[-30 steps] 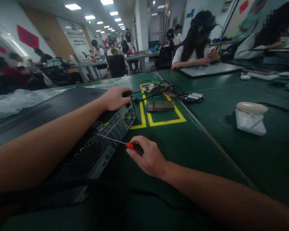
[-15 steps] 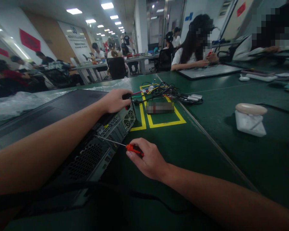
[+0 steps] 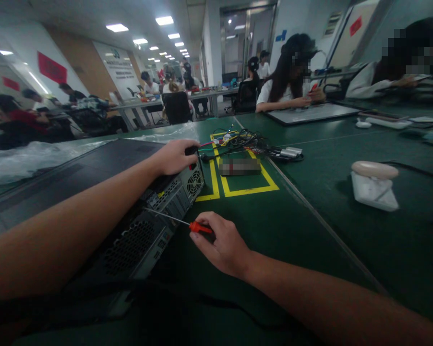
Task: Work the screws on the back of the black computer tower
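Note:
A black desktop computer case [image 3: 104, 156] lies on its side at the left, its rear panel with vents and ports facing right. My left hand [image 3: 175, 157] grips the case's far rear corner, thumb and fingers curled over the edge. In my right hand [image 3: 222, 242] is a screwdriver [image 3: 199, 228] with a red and black handle, the fingers wrapped round it. Its long thin shaft reaches left to the rear panel, near the slot covers. The tip meets the panel close under my left forearm; whether it sits in a screw is too small to tell.
Tangled cables [image 3: 250, 142] and a blurred-out block [image 3: 240, 166] lie around yellow tape [image 3: 252, 192] on the green table. Clear plastic wrap [image 3: 40, 156] is behind the case. A white stand-like object [image 3: 375, 185] stands right. Another person [image 3: 286, 86] sits across, by a flat panel [image 3: 313, 113].
The view has tilted up slightly, so everything sits a little lower. The screwdriver handle looks slightly turned in my right hand. My left hand stays on the case.

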Tool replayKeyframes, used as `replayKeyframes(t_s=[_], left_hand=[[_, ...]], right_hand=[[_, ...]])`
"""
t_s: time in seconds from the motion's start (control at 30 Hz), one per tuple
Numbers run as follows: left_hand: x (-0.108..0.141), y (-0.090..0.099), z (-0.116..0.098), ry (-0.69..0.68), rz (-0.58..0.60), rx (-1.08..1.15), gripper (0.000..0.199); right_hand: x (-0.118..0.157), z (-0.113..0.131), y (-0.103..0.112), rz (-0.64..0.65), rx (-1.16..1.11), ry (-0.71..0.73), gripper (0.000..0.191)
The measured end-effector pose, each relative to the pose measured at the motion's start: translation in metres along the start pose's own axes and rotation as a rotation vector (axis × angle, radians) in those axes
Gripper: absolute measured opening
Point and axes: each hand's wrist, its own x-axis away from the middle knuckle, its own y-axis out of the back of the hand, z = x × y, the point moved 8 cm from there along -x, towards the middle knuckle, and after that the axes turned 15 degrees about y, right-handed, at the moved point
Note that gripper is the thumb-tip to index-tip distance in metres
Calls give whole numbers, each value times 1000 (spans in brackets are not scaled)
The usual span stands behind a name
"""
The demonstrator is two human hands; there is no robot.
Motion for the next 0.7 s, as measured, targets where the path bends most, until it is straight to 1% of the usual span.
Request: replayKeyframes(t_s=[0.1,0.7], left_hand=[[1,0,-1,1,0,8,63],[1,0,-3,-3,0,-4,65]], right_hand=[[0,-1,0,1,2,3,12],[0,0,0,33,20,-34,11]])
